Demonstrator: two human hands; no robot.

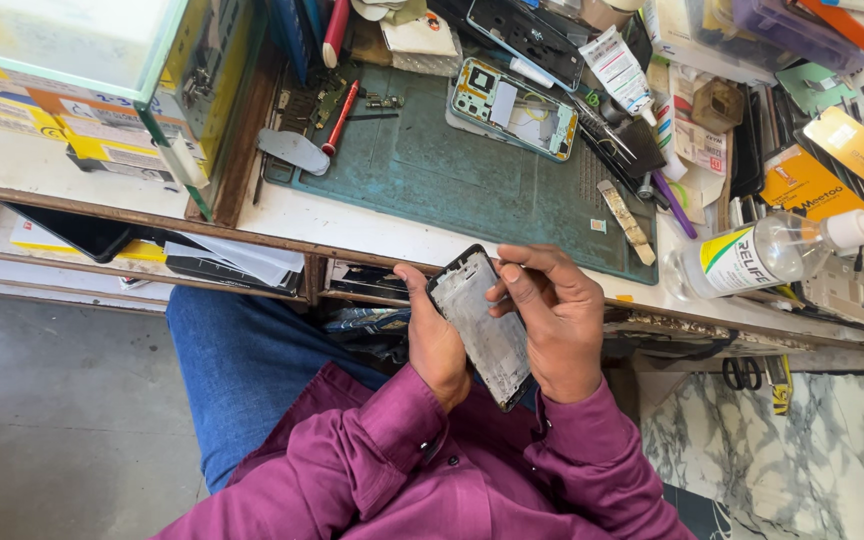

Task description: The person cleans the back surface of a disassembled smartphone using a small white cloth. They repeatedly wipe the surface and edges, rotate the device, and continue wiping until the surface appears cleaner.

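Observation:
I hold a bare phone frame (484, 325), grey metal inside a black rim, tilted above my lap just below the bench edge. My left hand (434, 338) grips its left side, thumb on the rim near the top corner. My right hand (552, 318) supports the right side, with its fingertips pressing on the upper part of the frame. On the green work mat (472, 180) further away lies an opened phone (512, 107) showing its circuit board and white parts.
A clear squeeze bottle (767, 255) lies on its side at the right. A red-handled screwdriver (341, 115), a grey pry tool (294, 150), tweezers and packets crowd the bench. A glass-topped box (82, 50) stands at the left. Papers fill the shelf (232, 262) under the bench.

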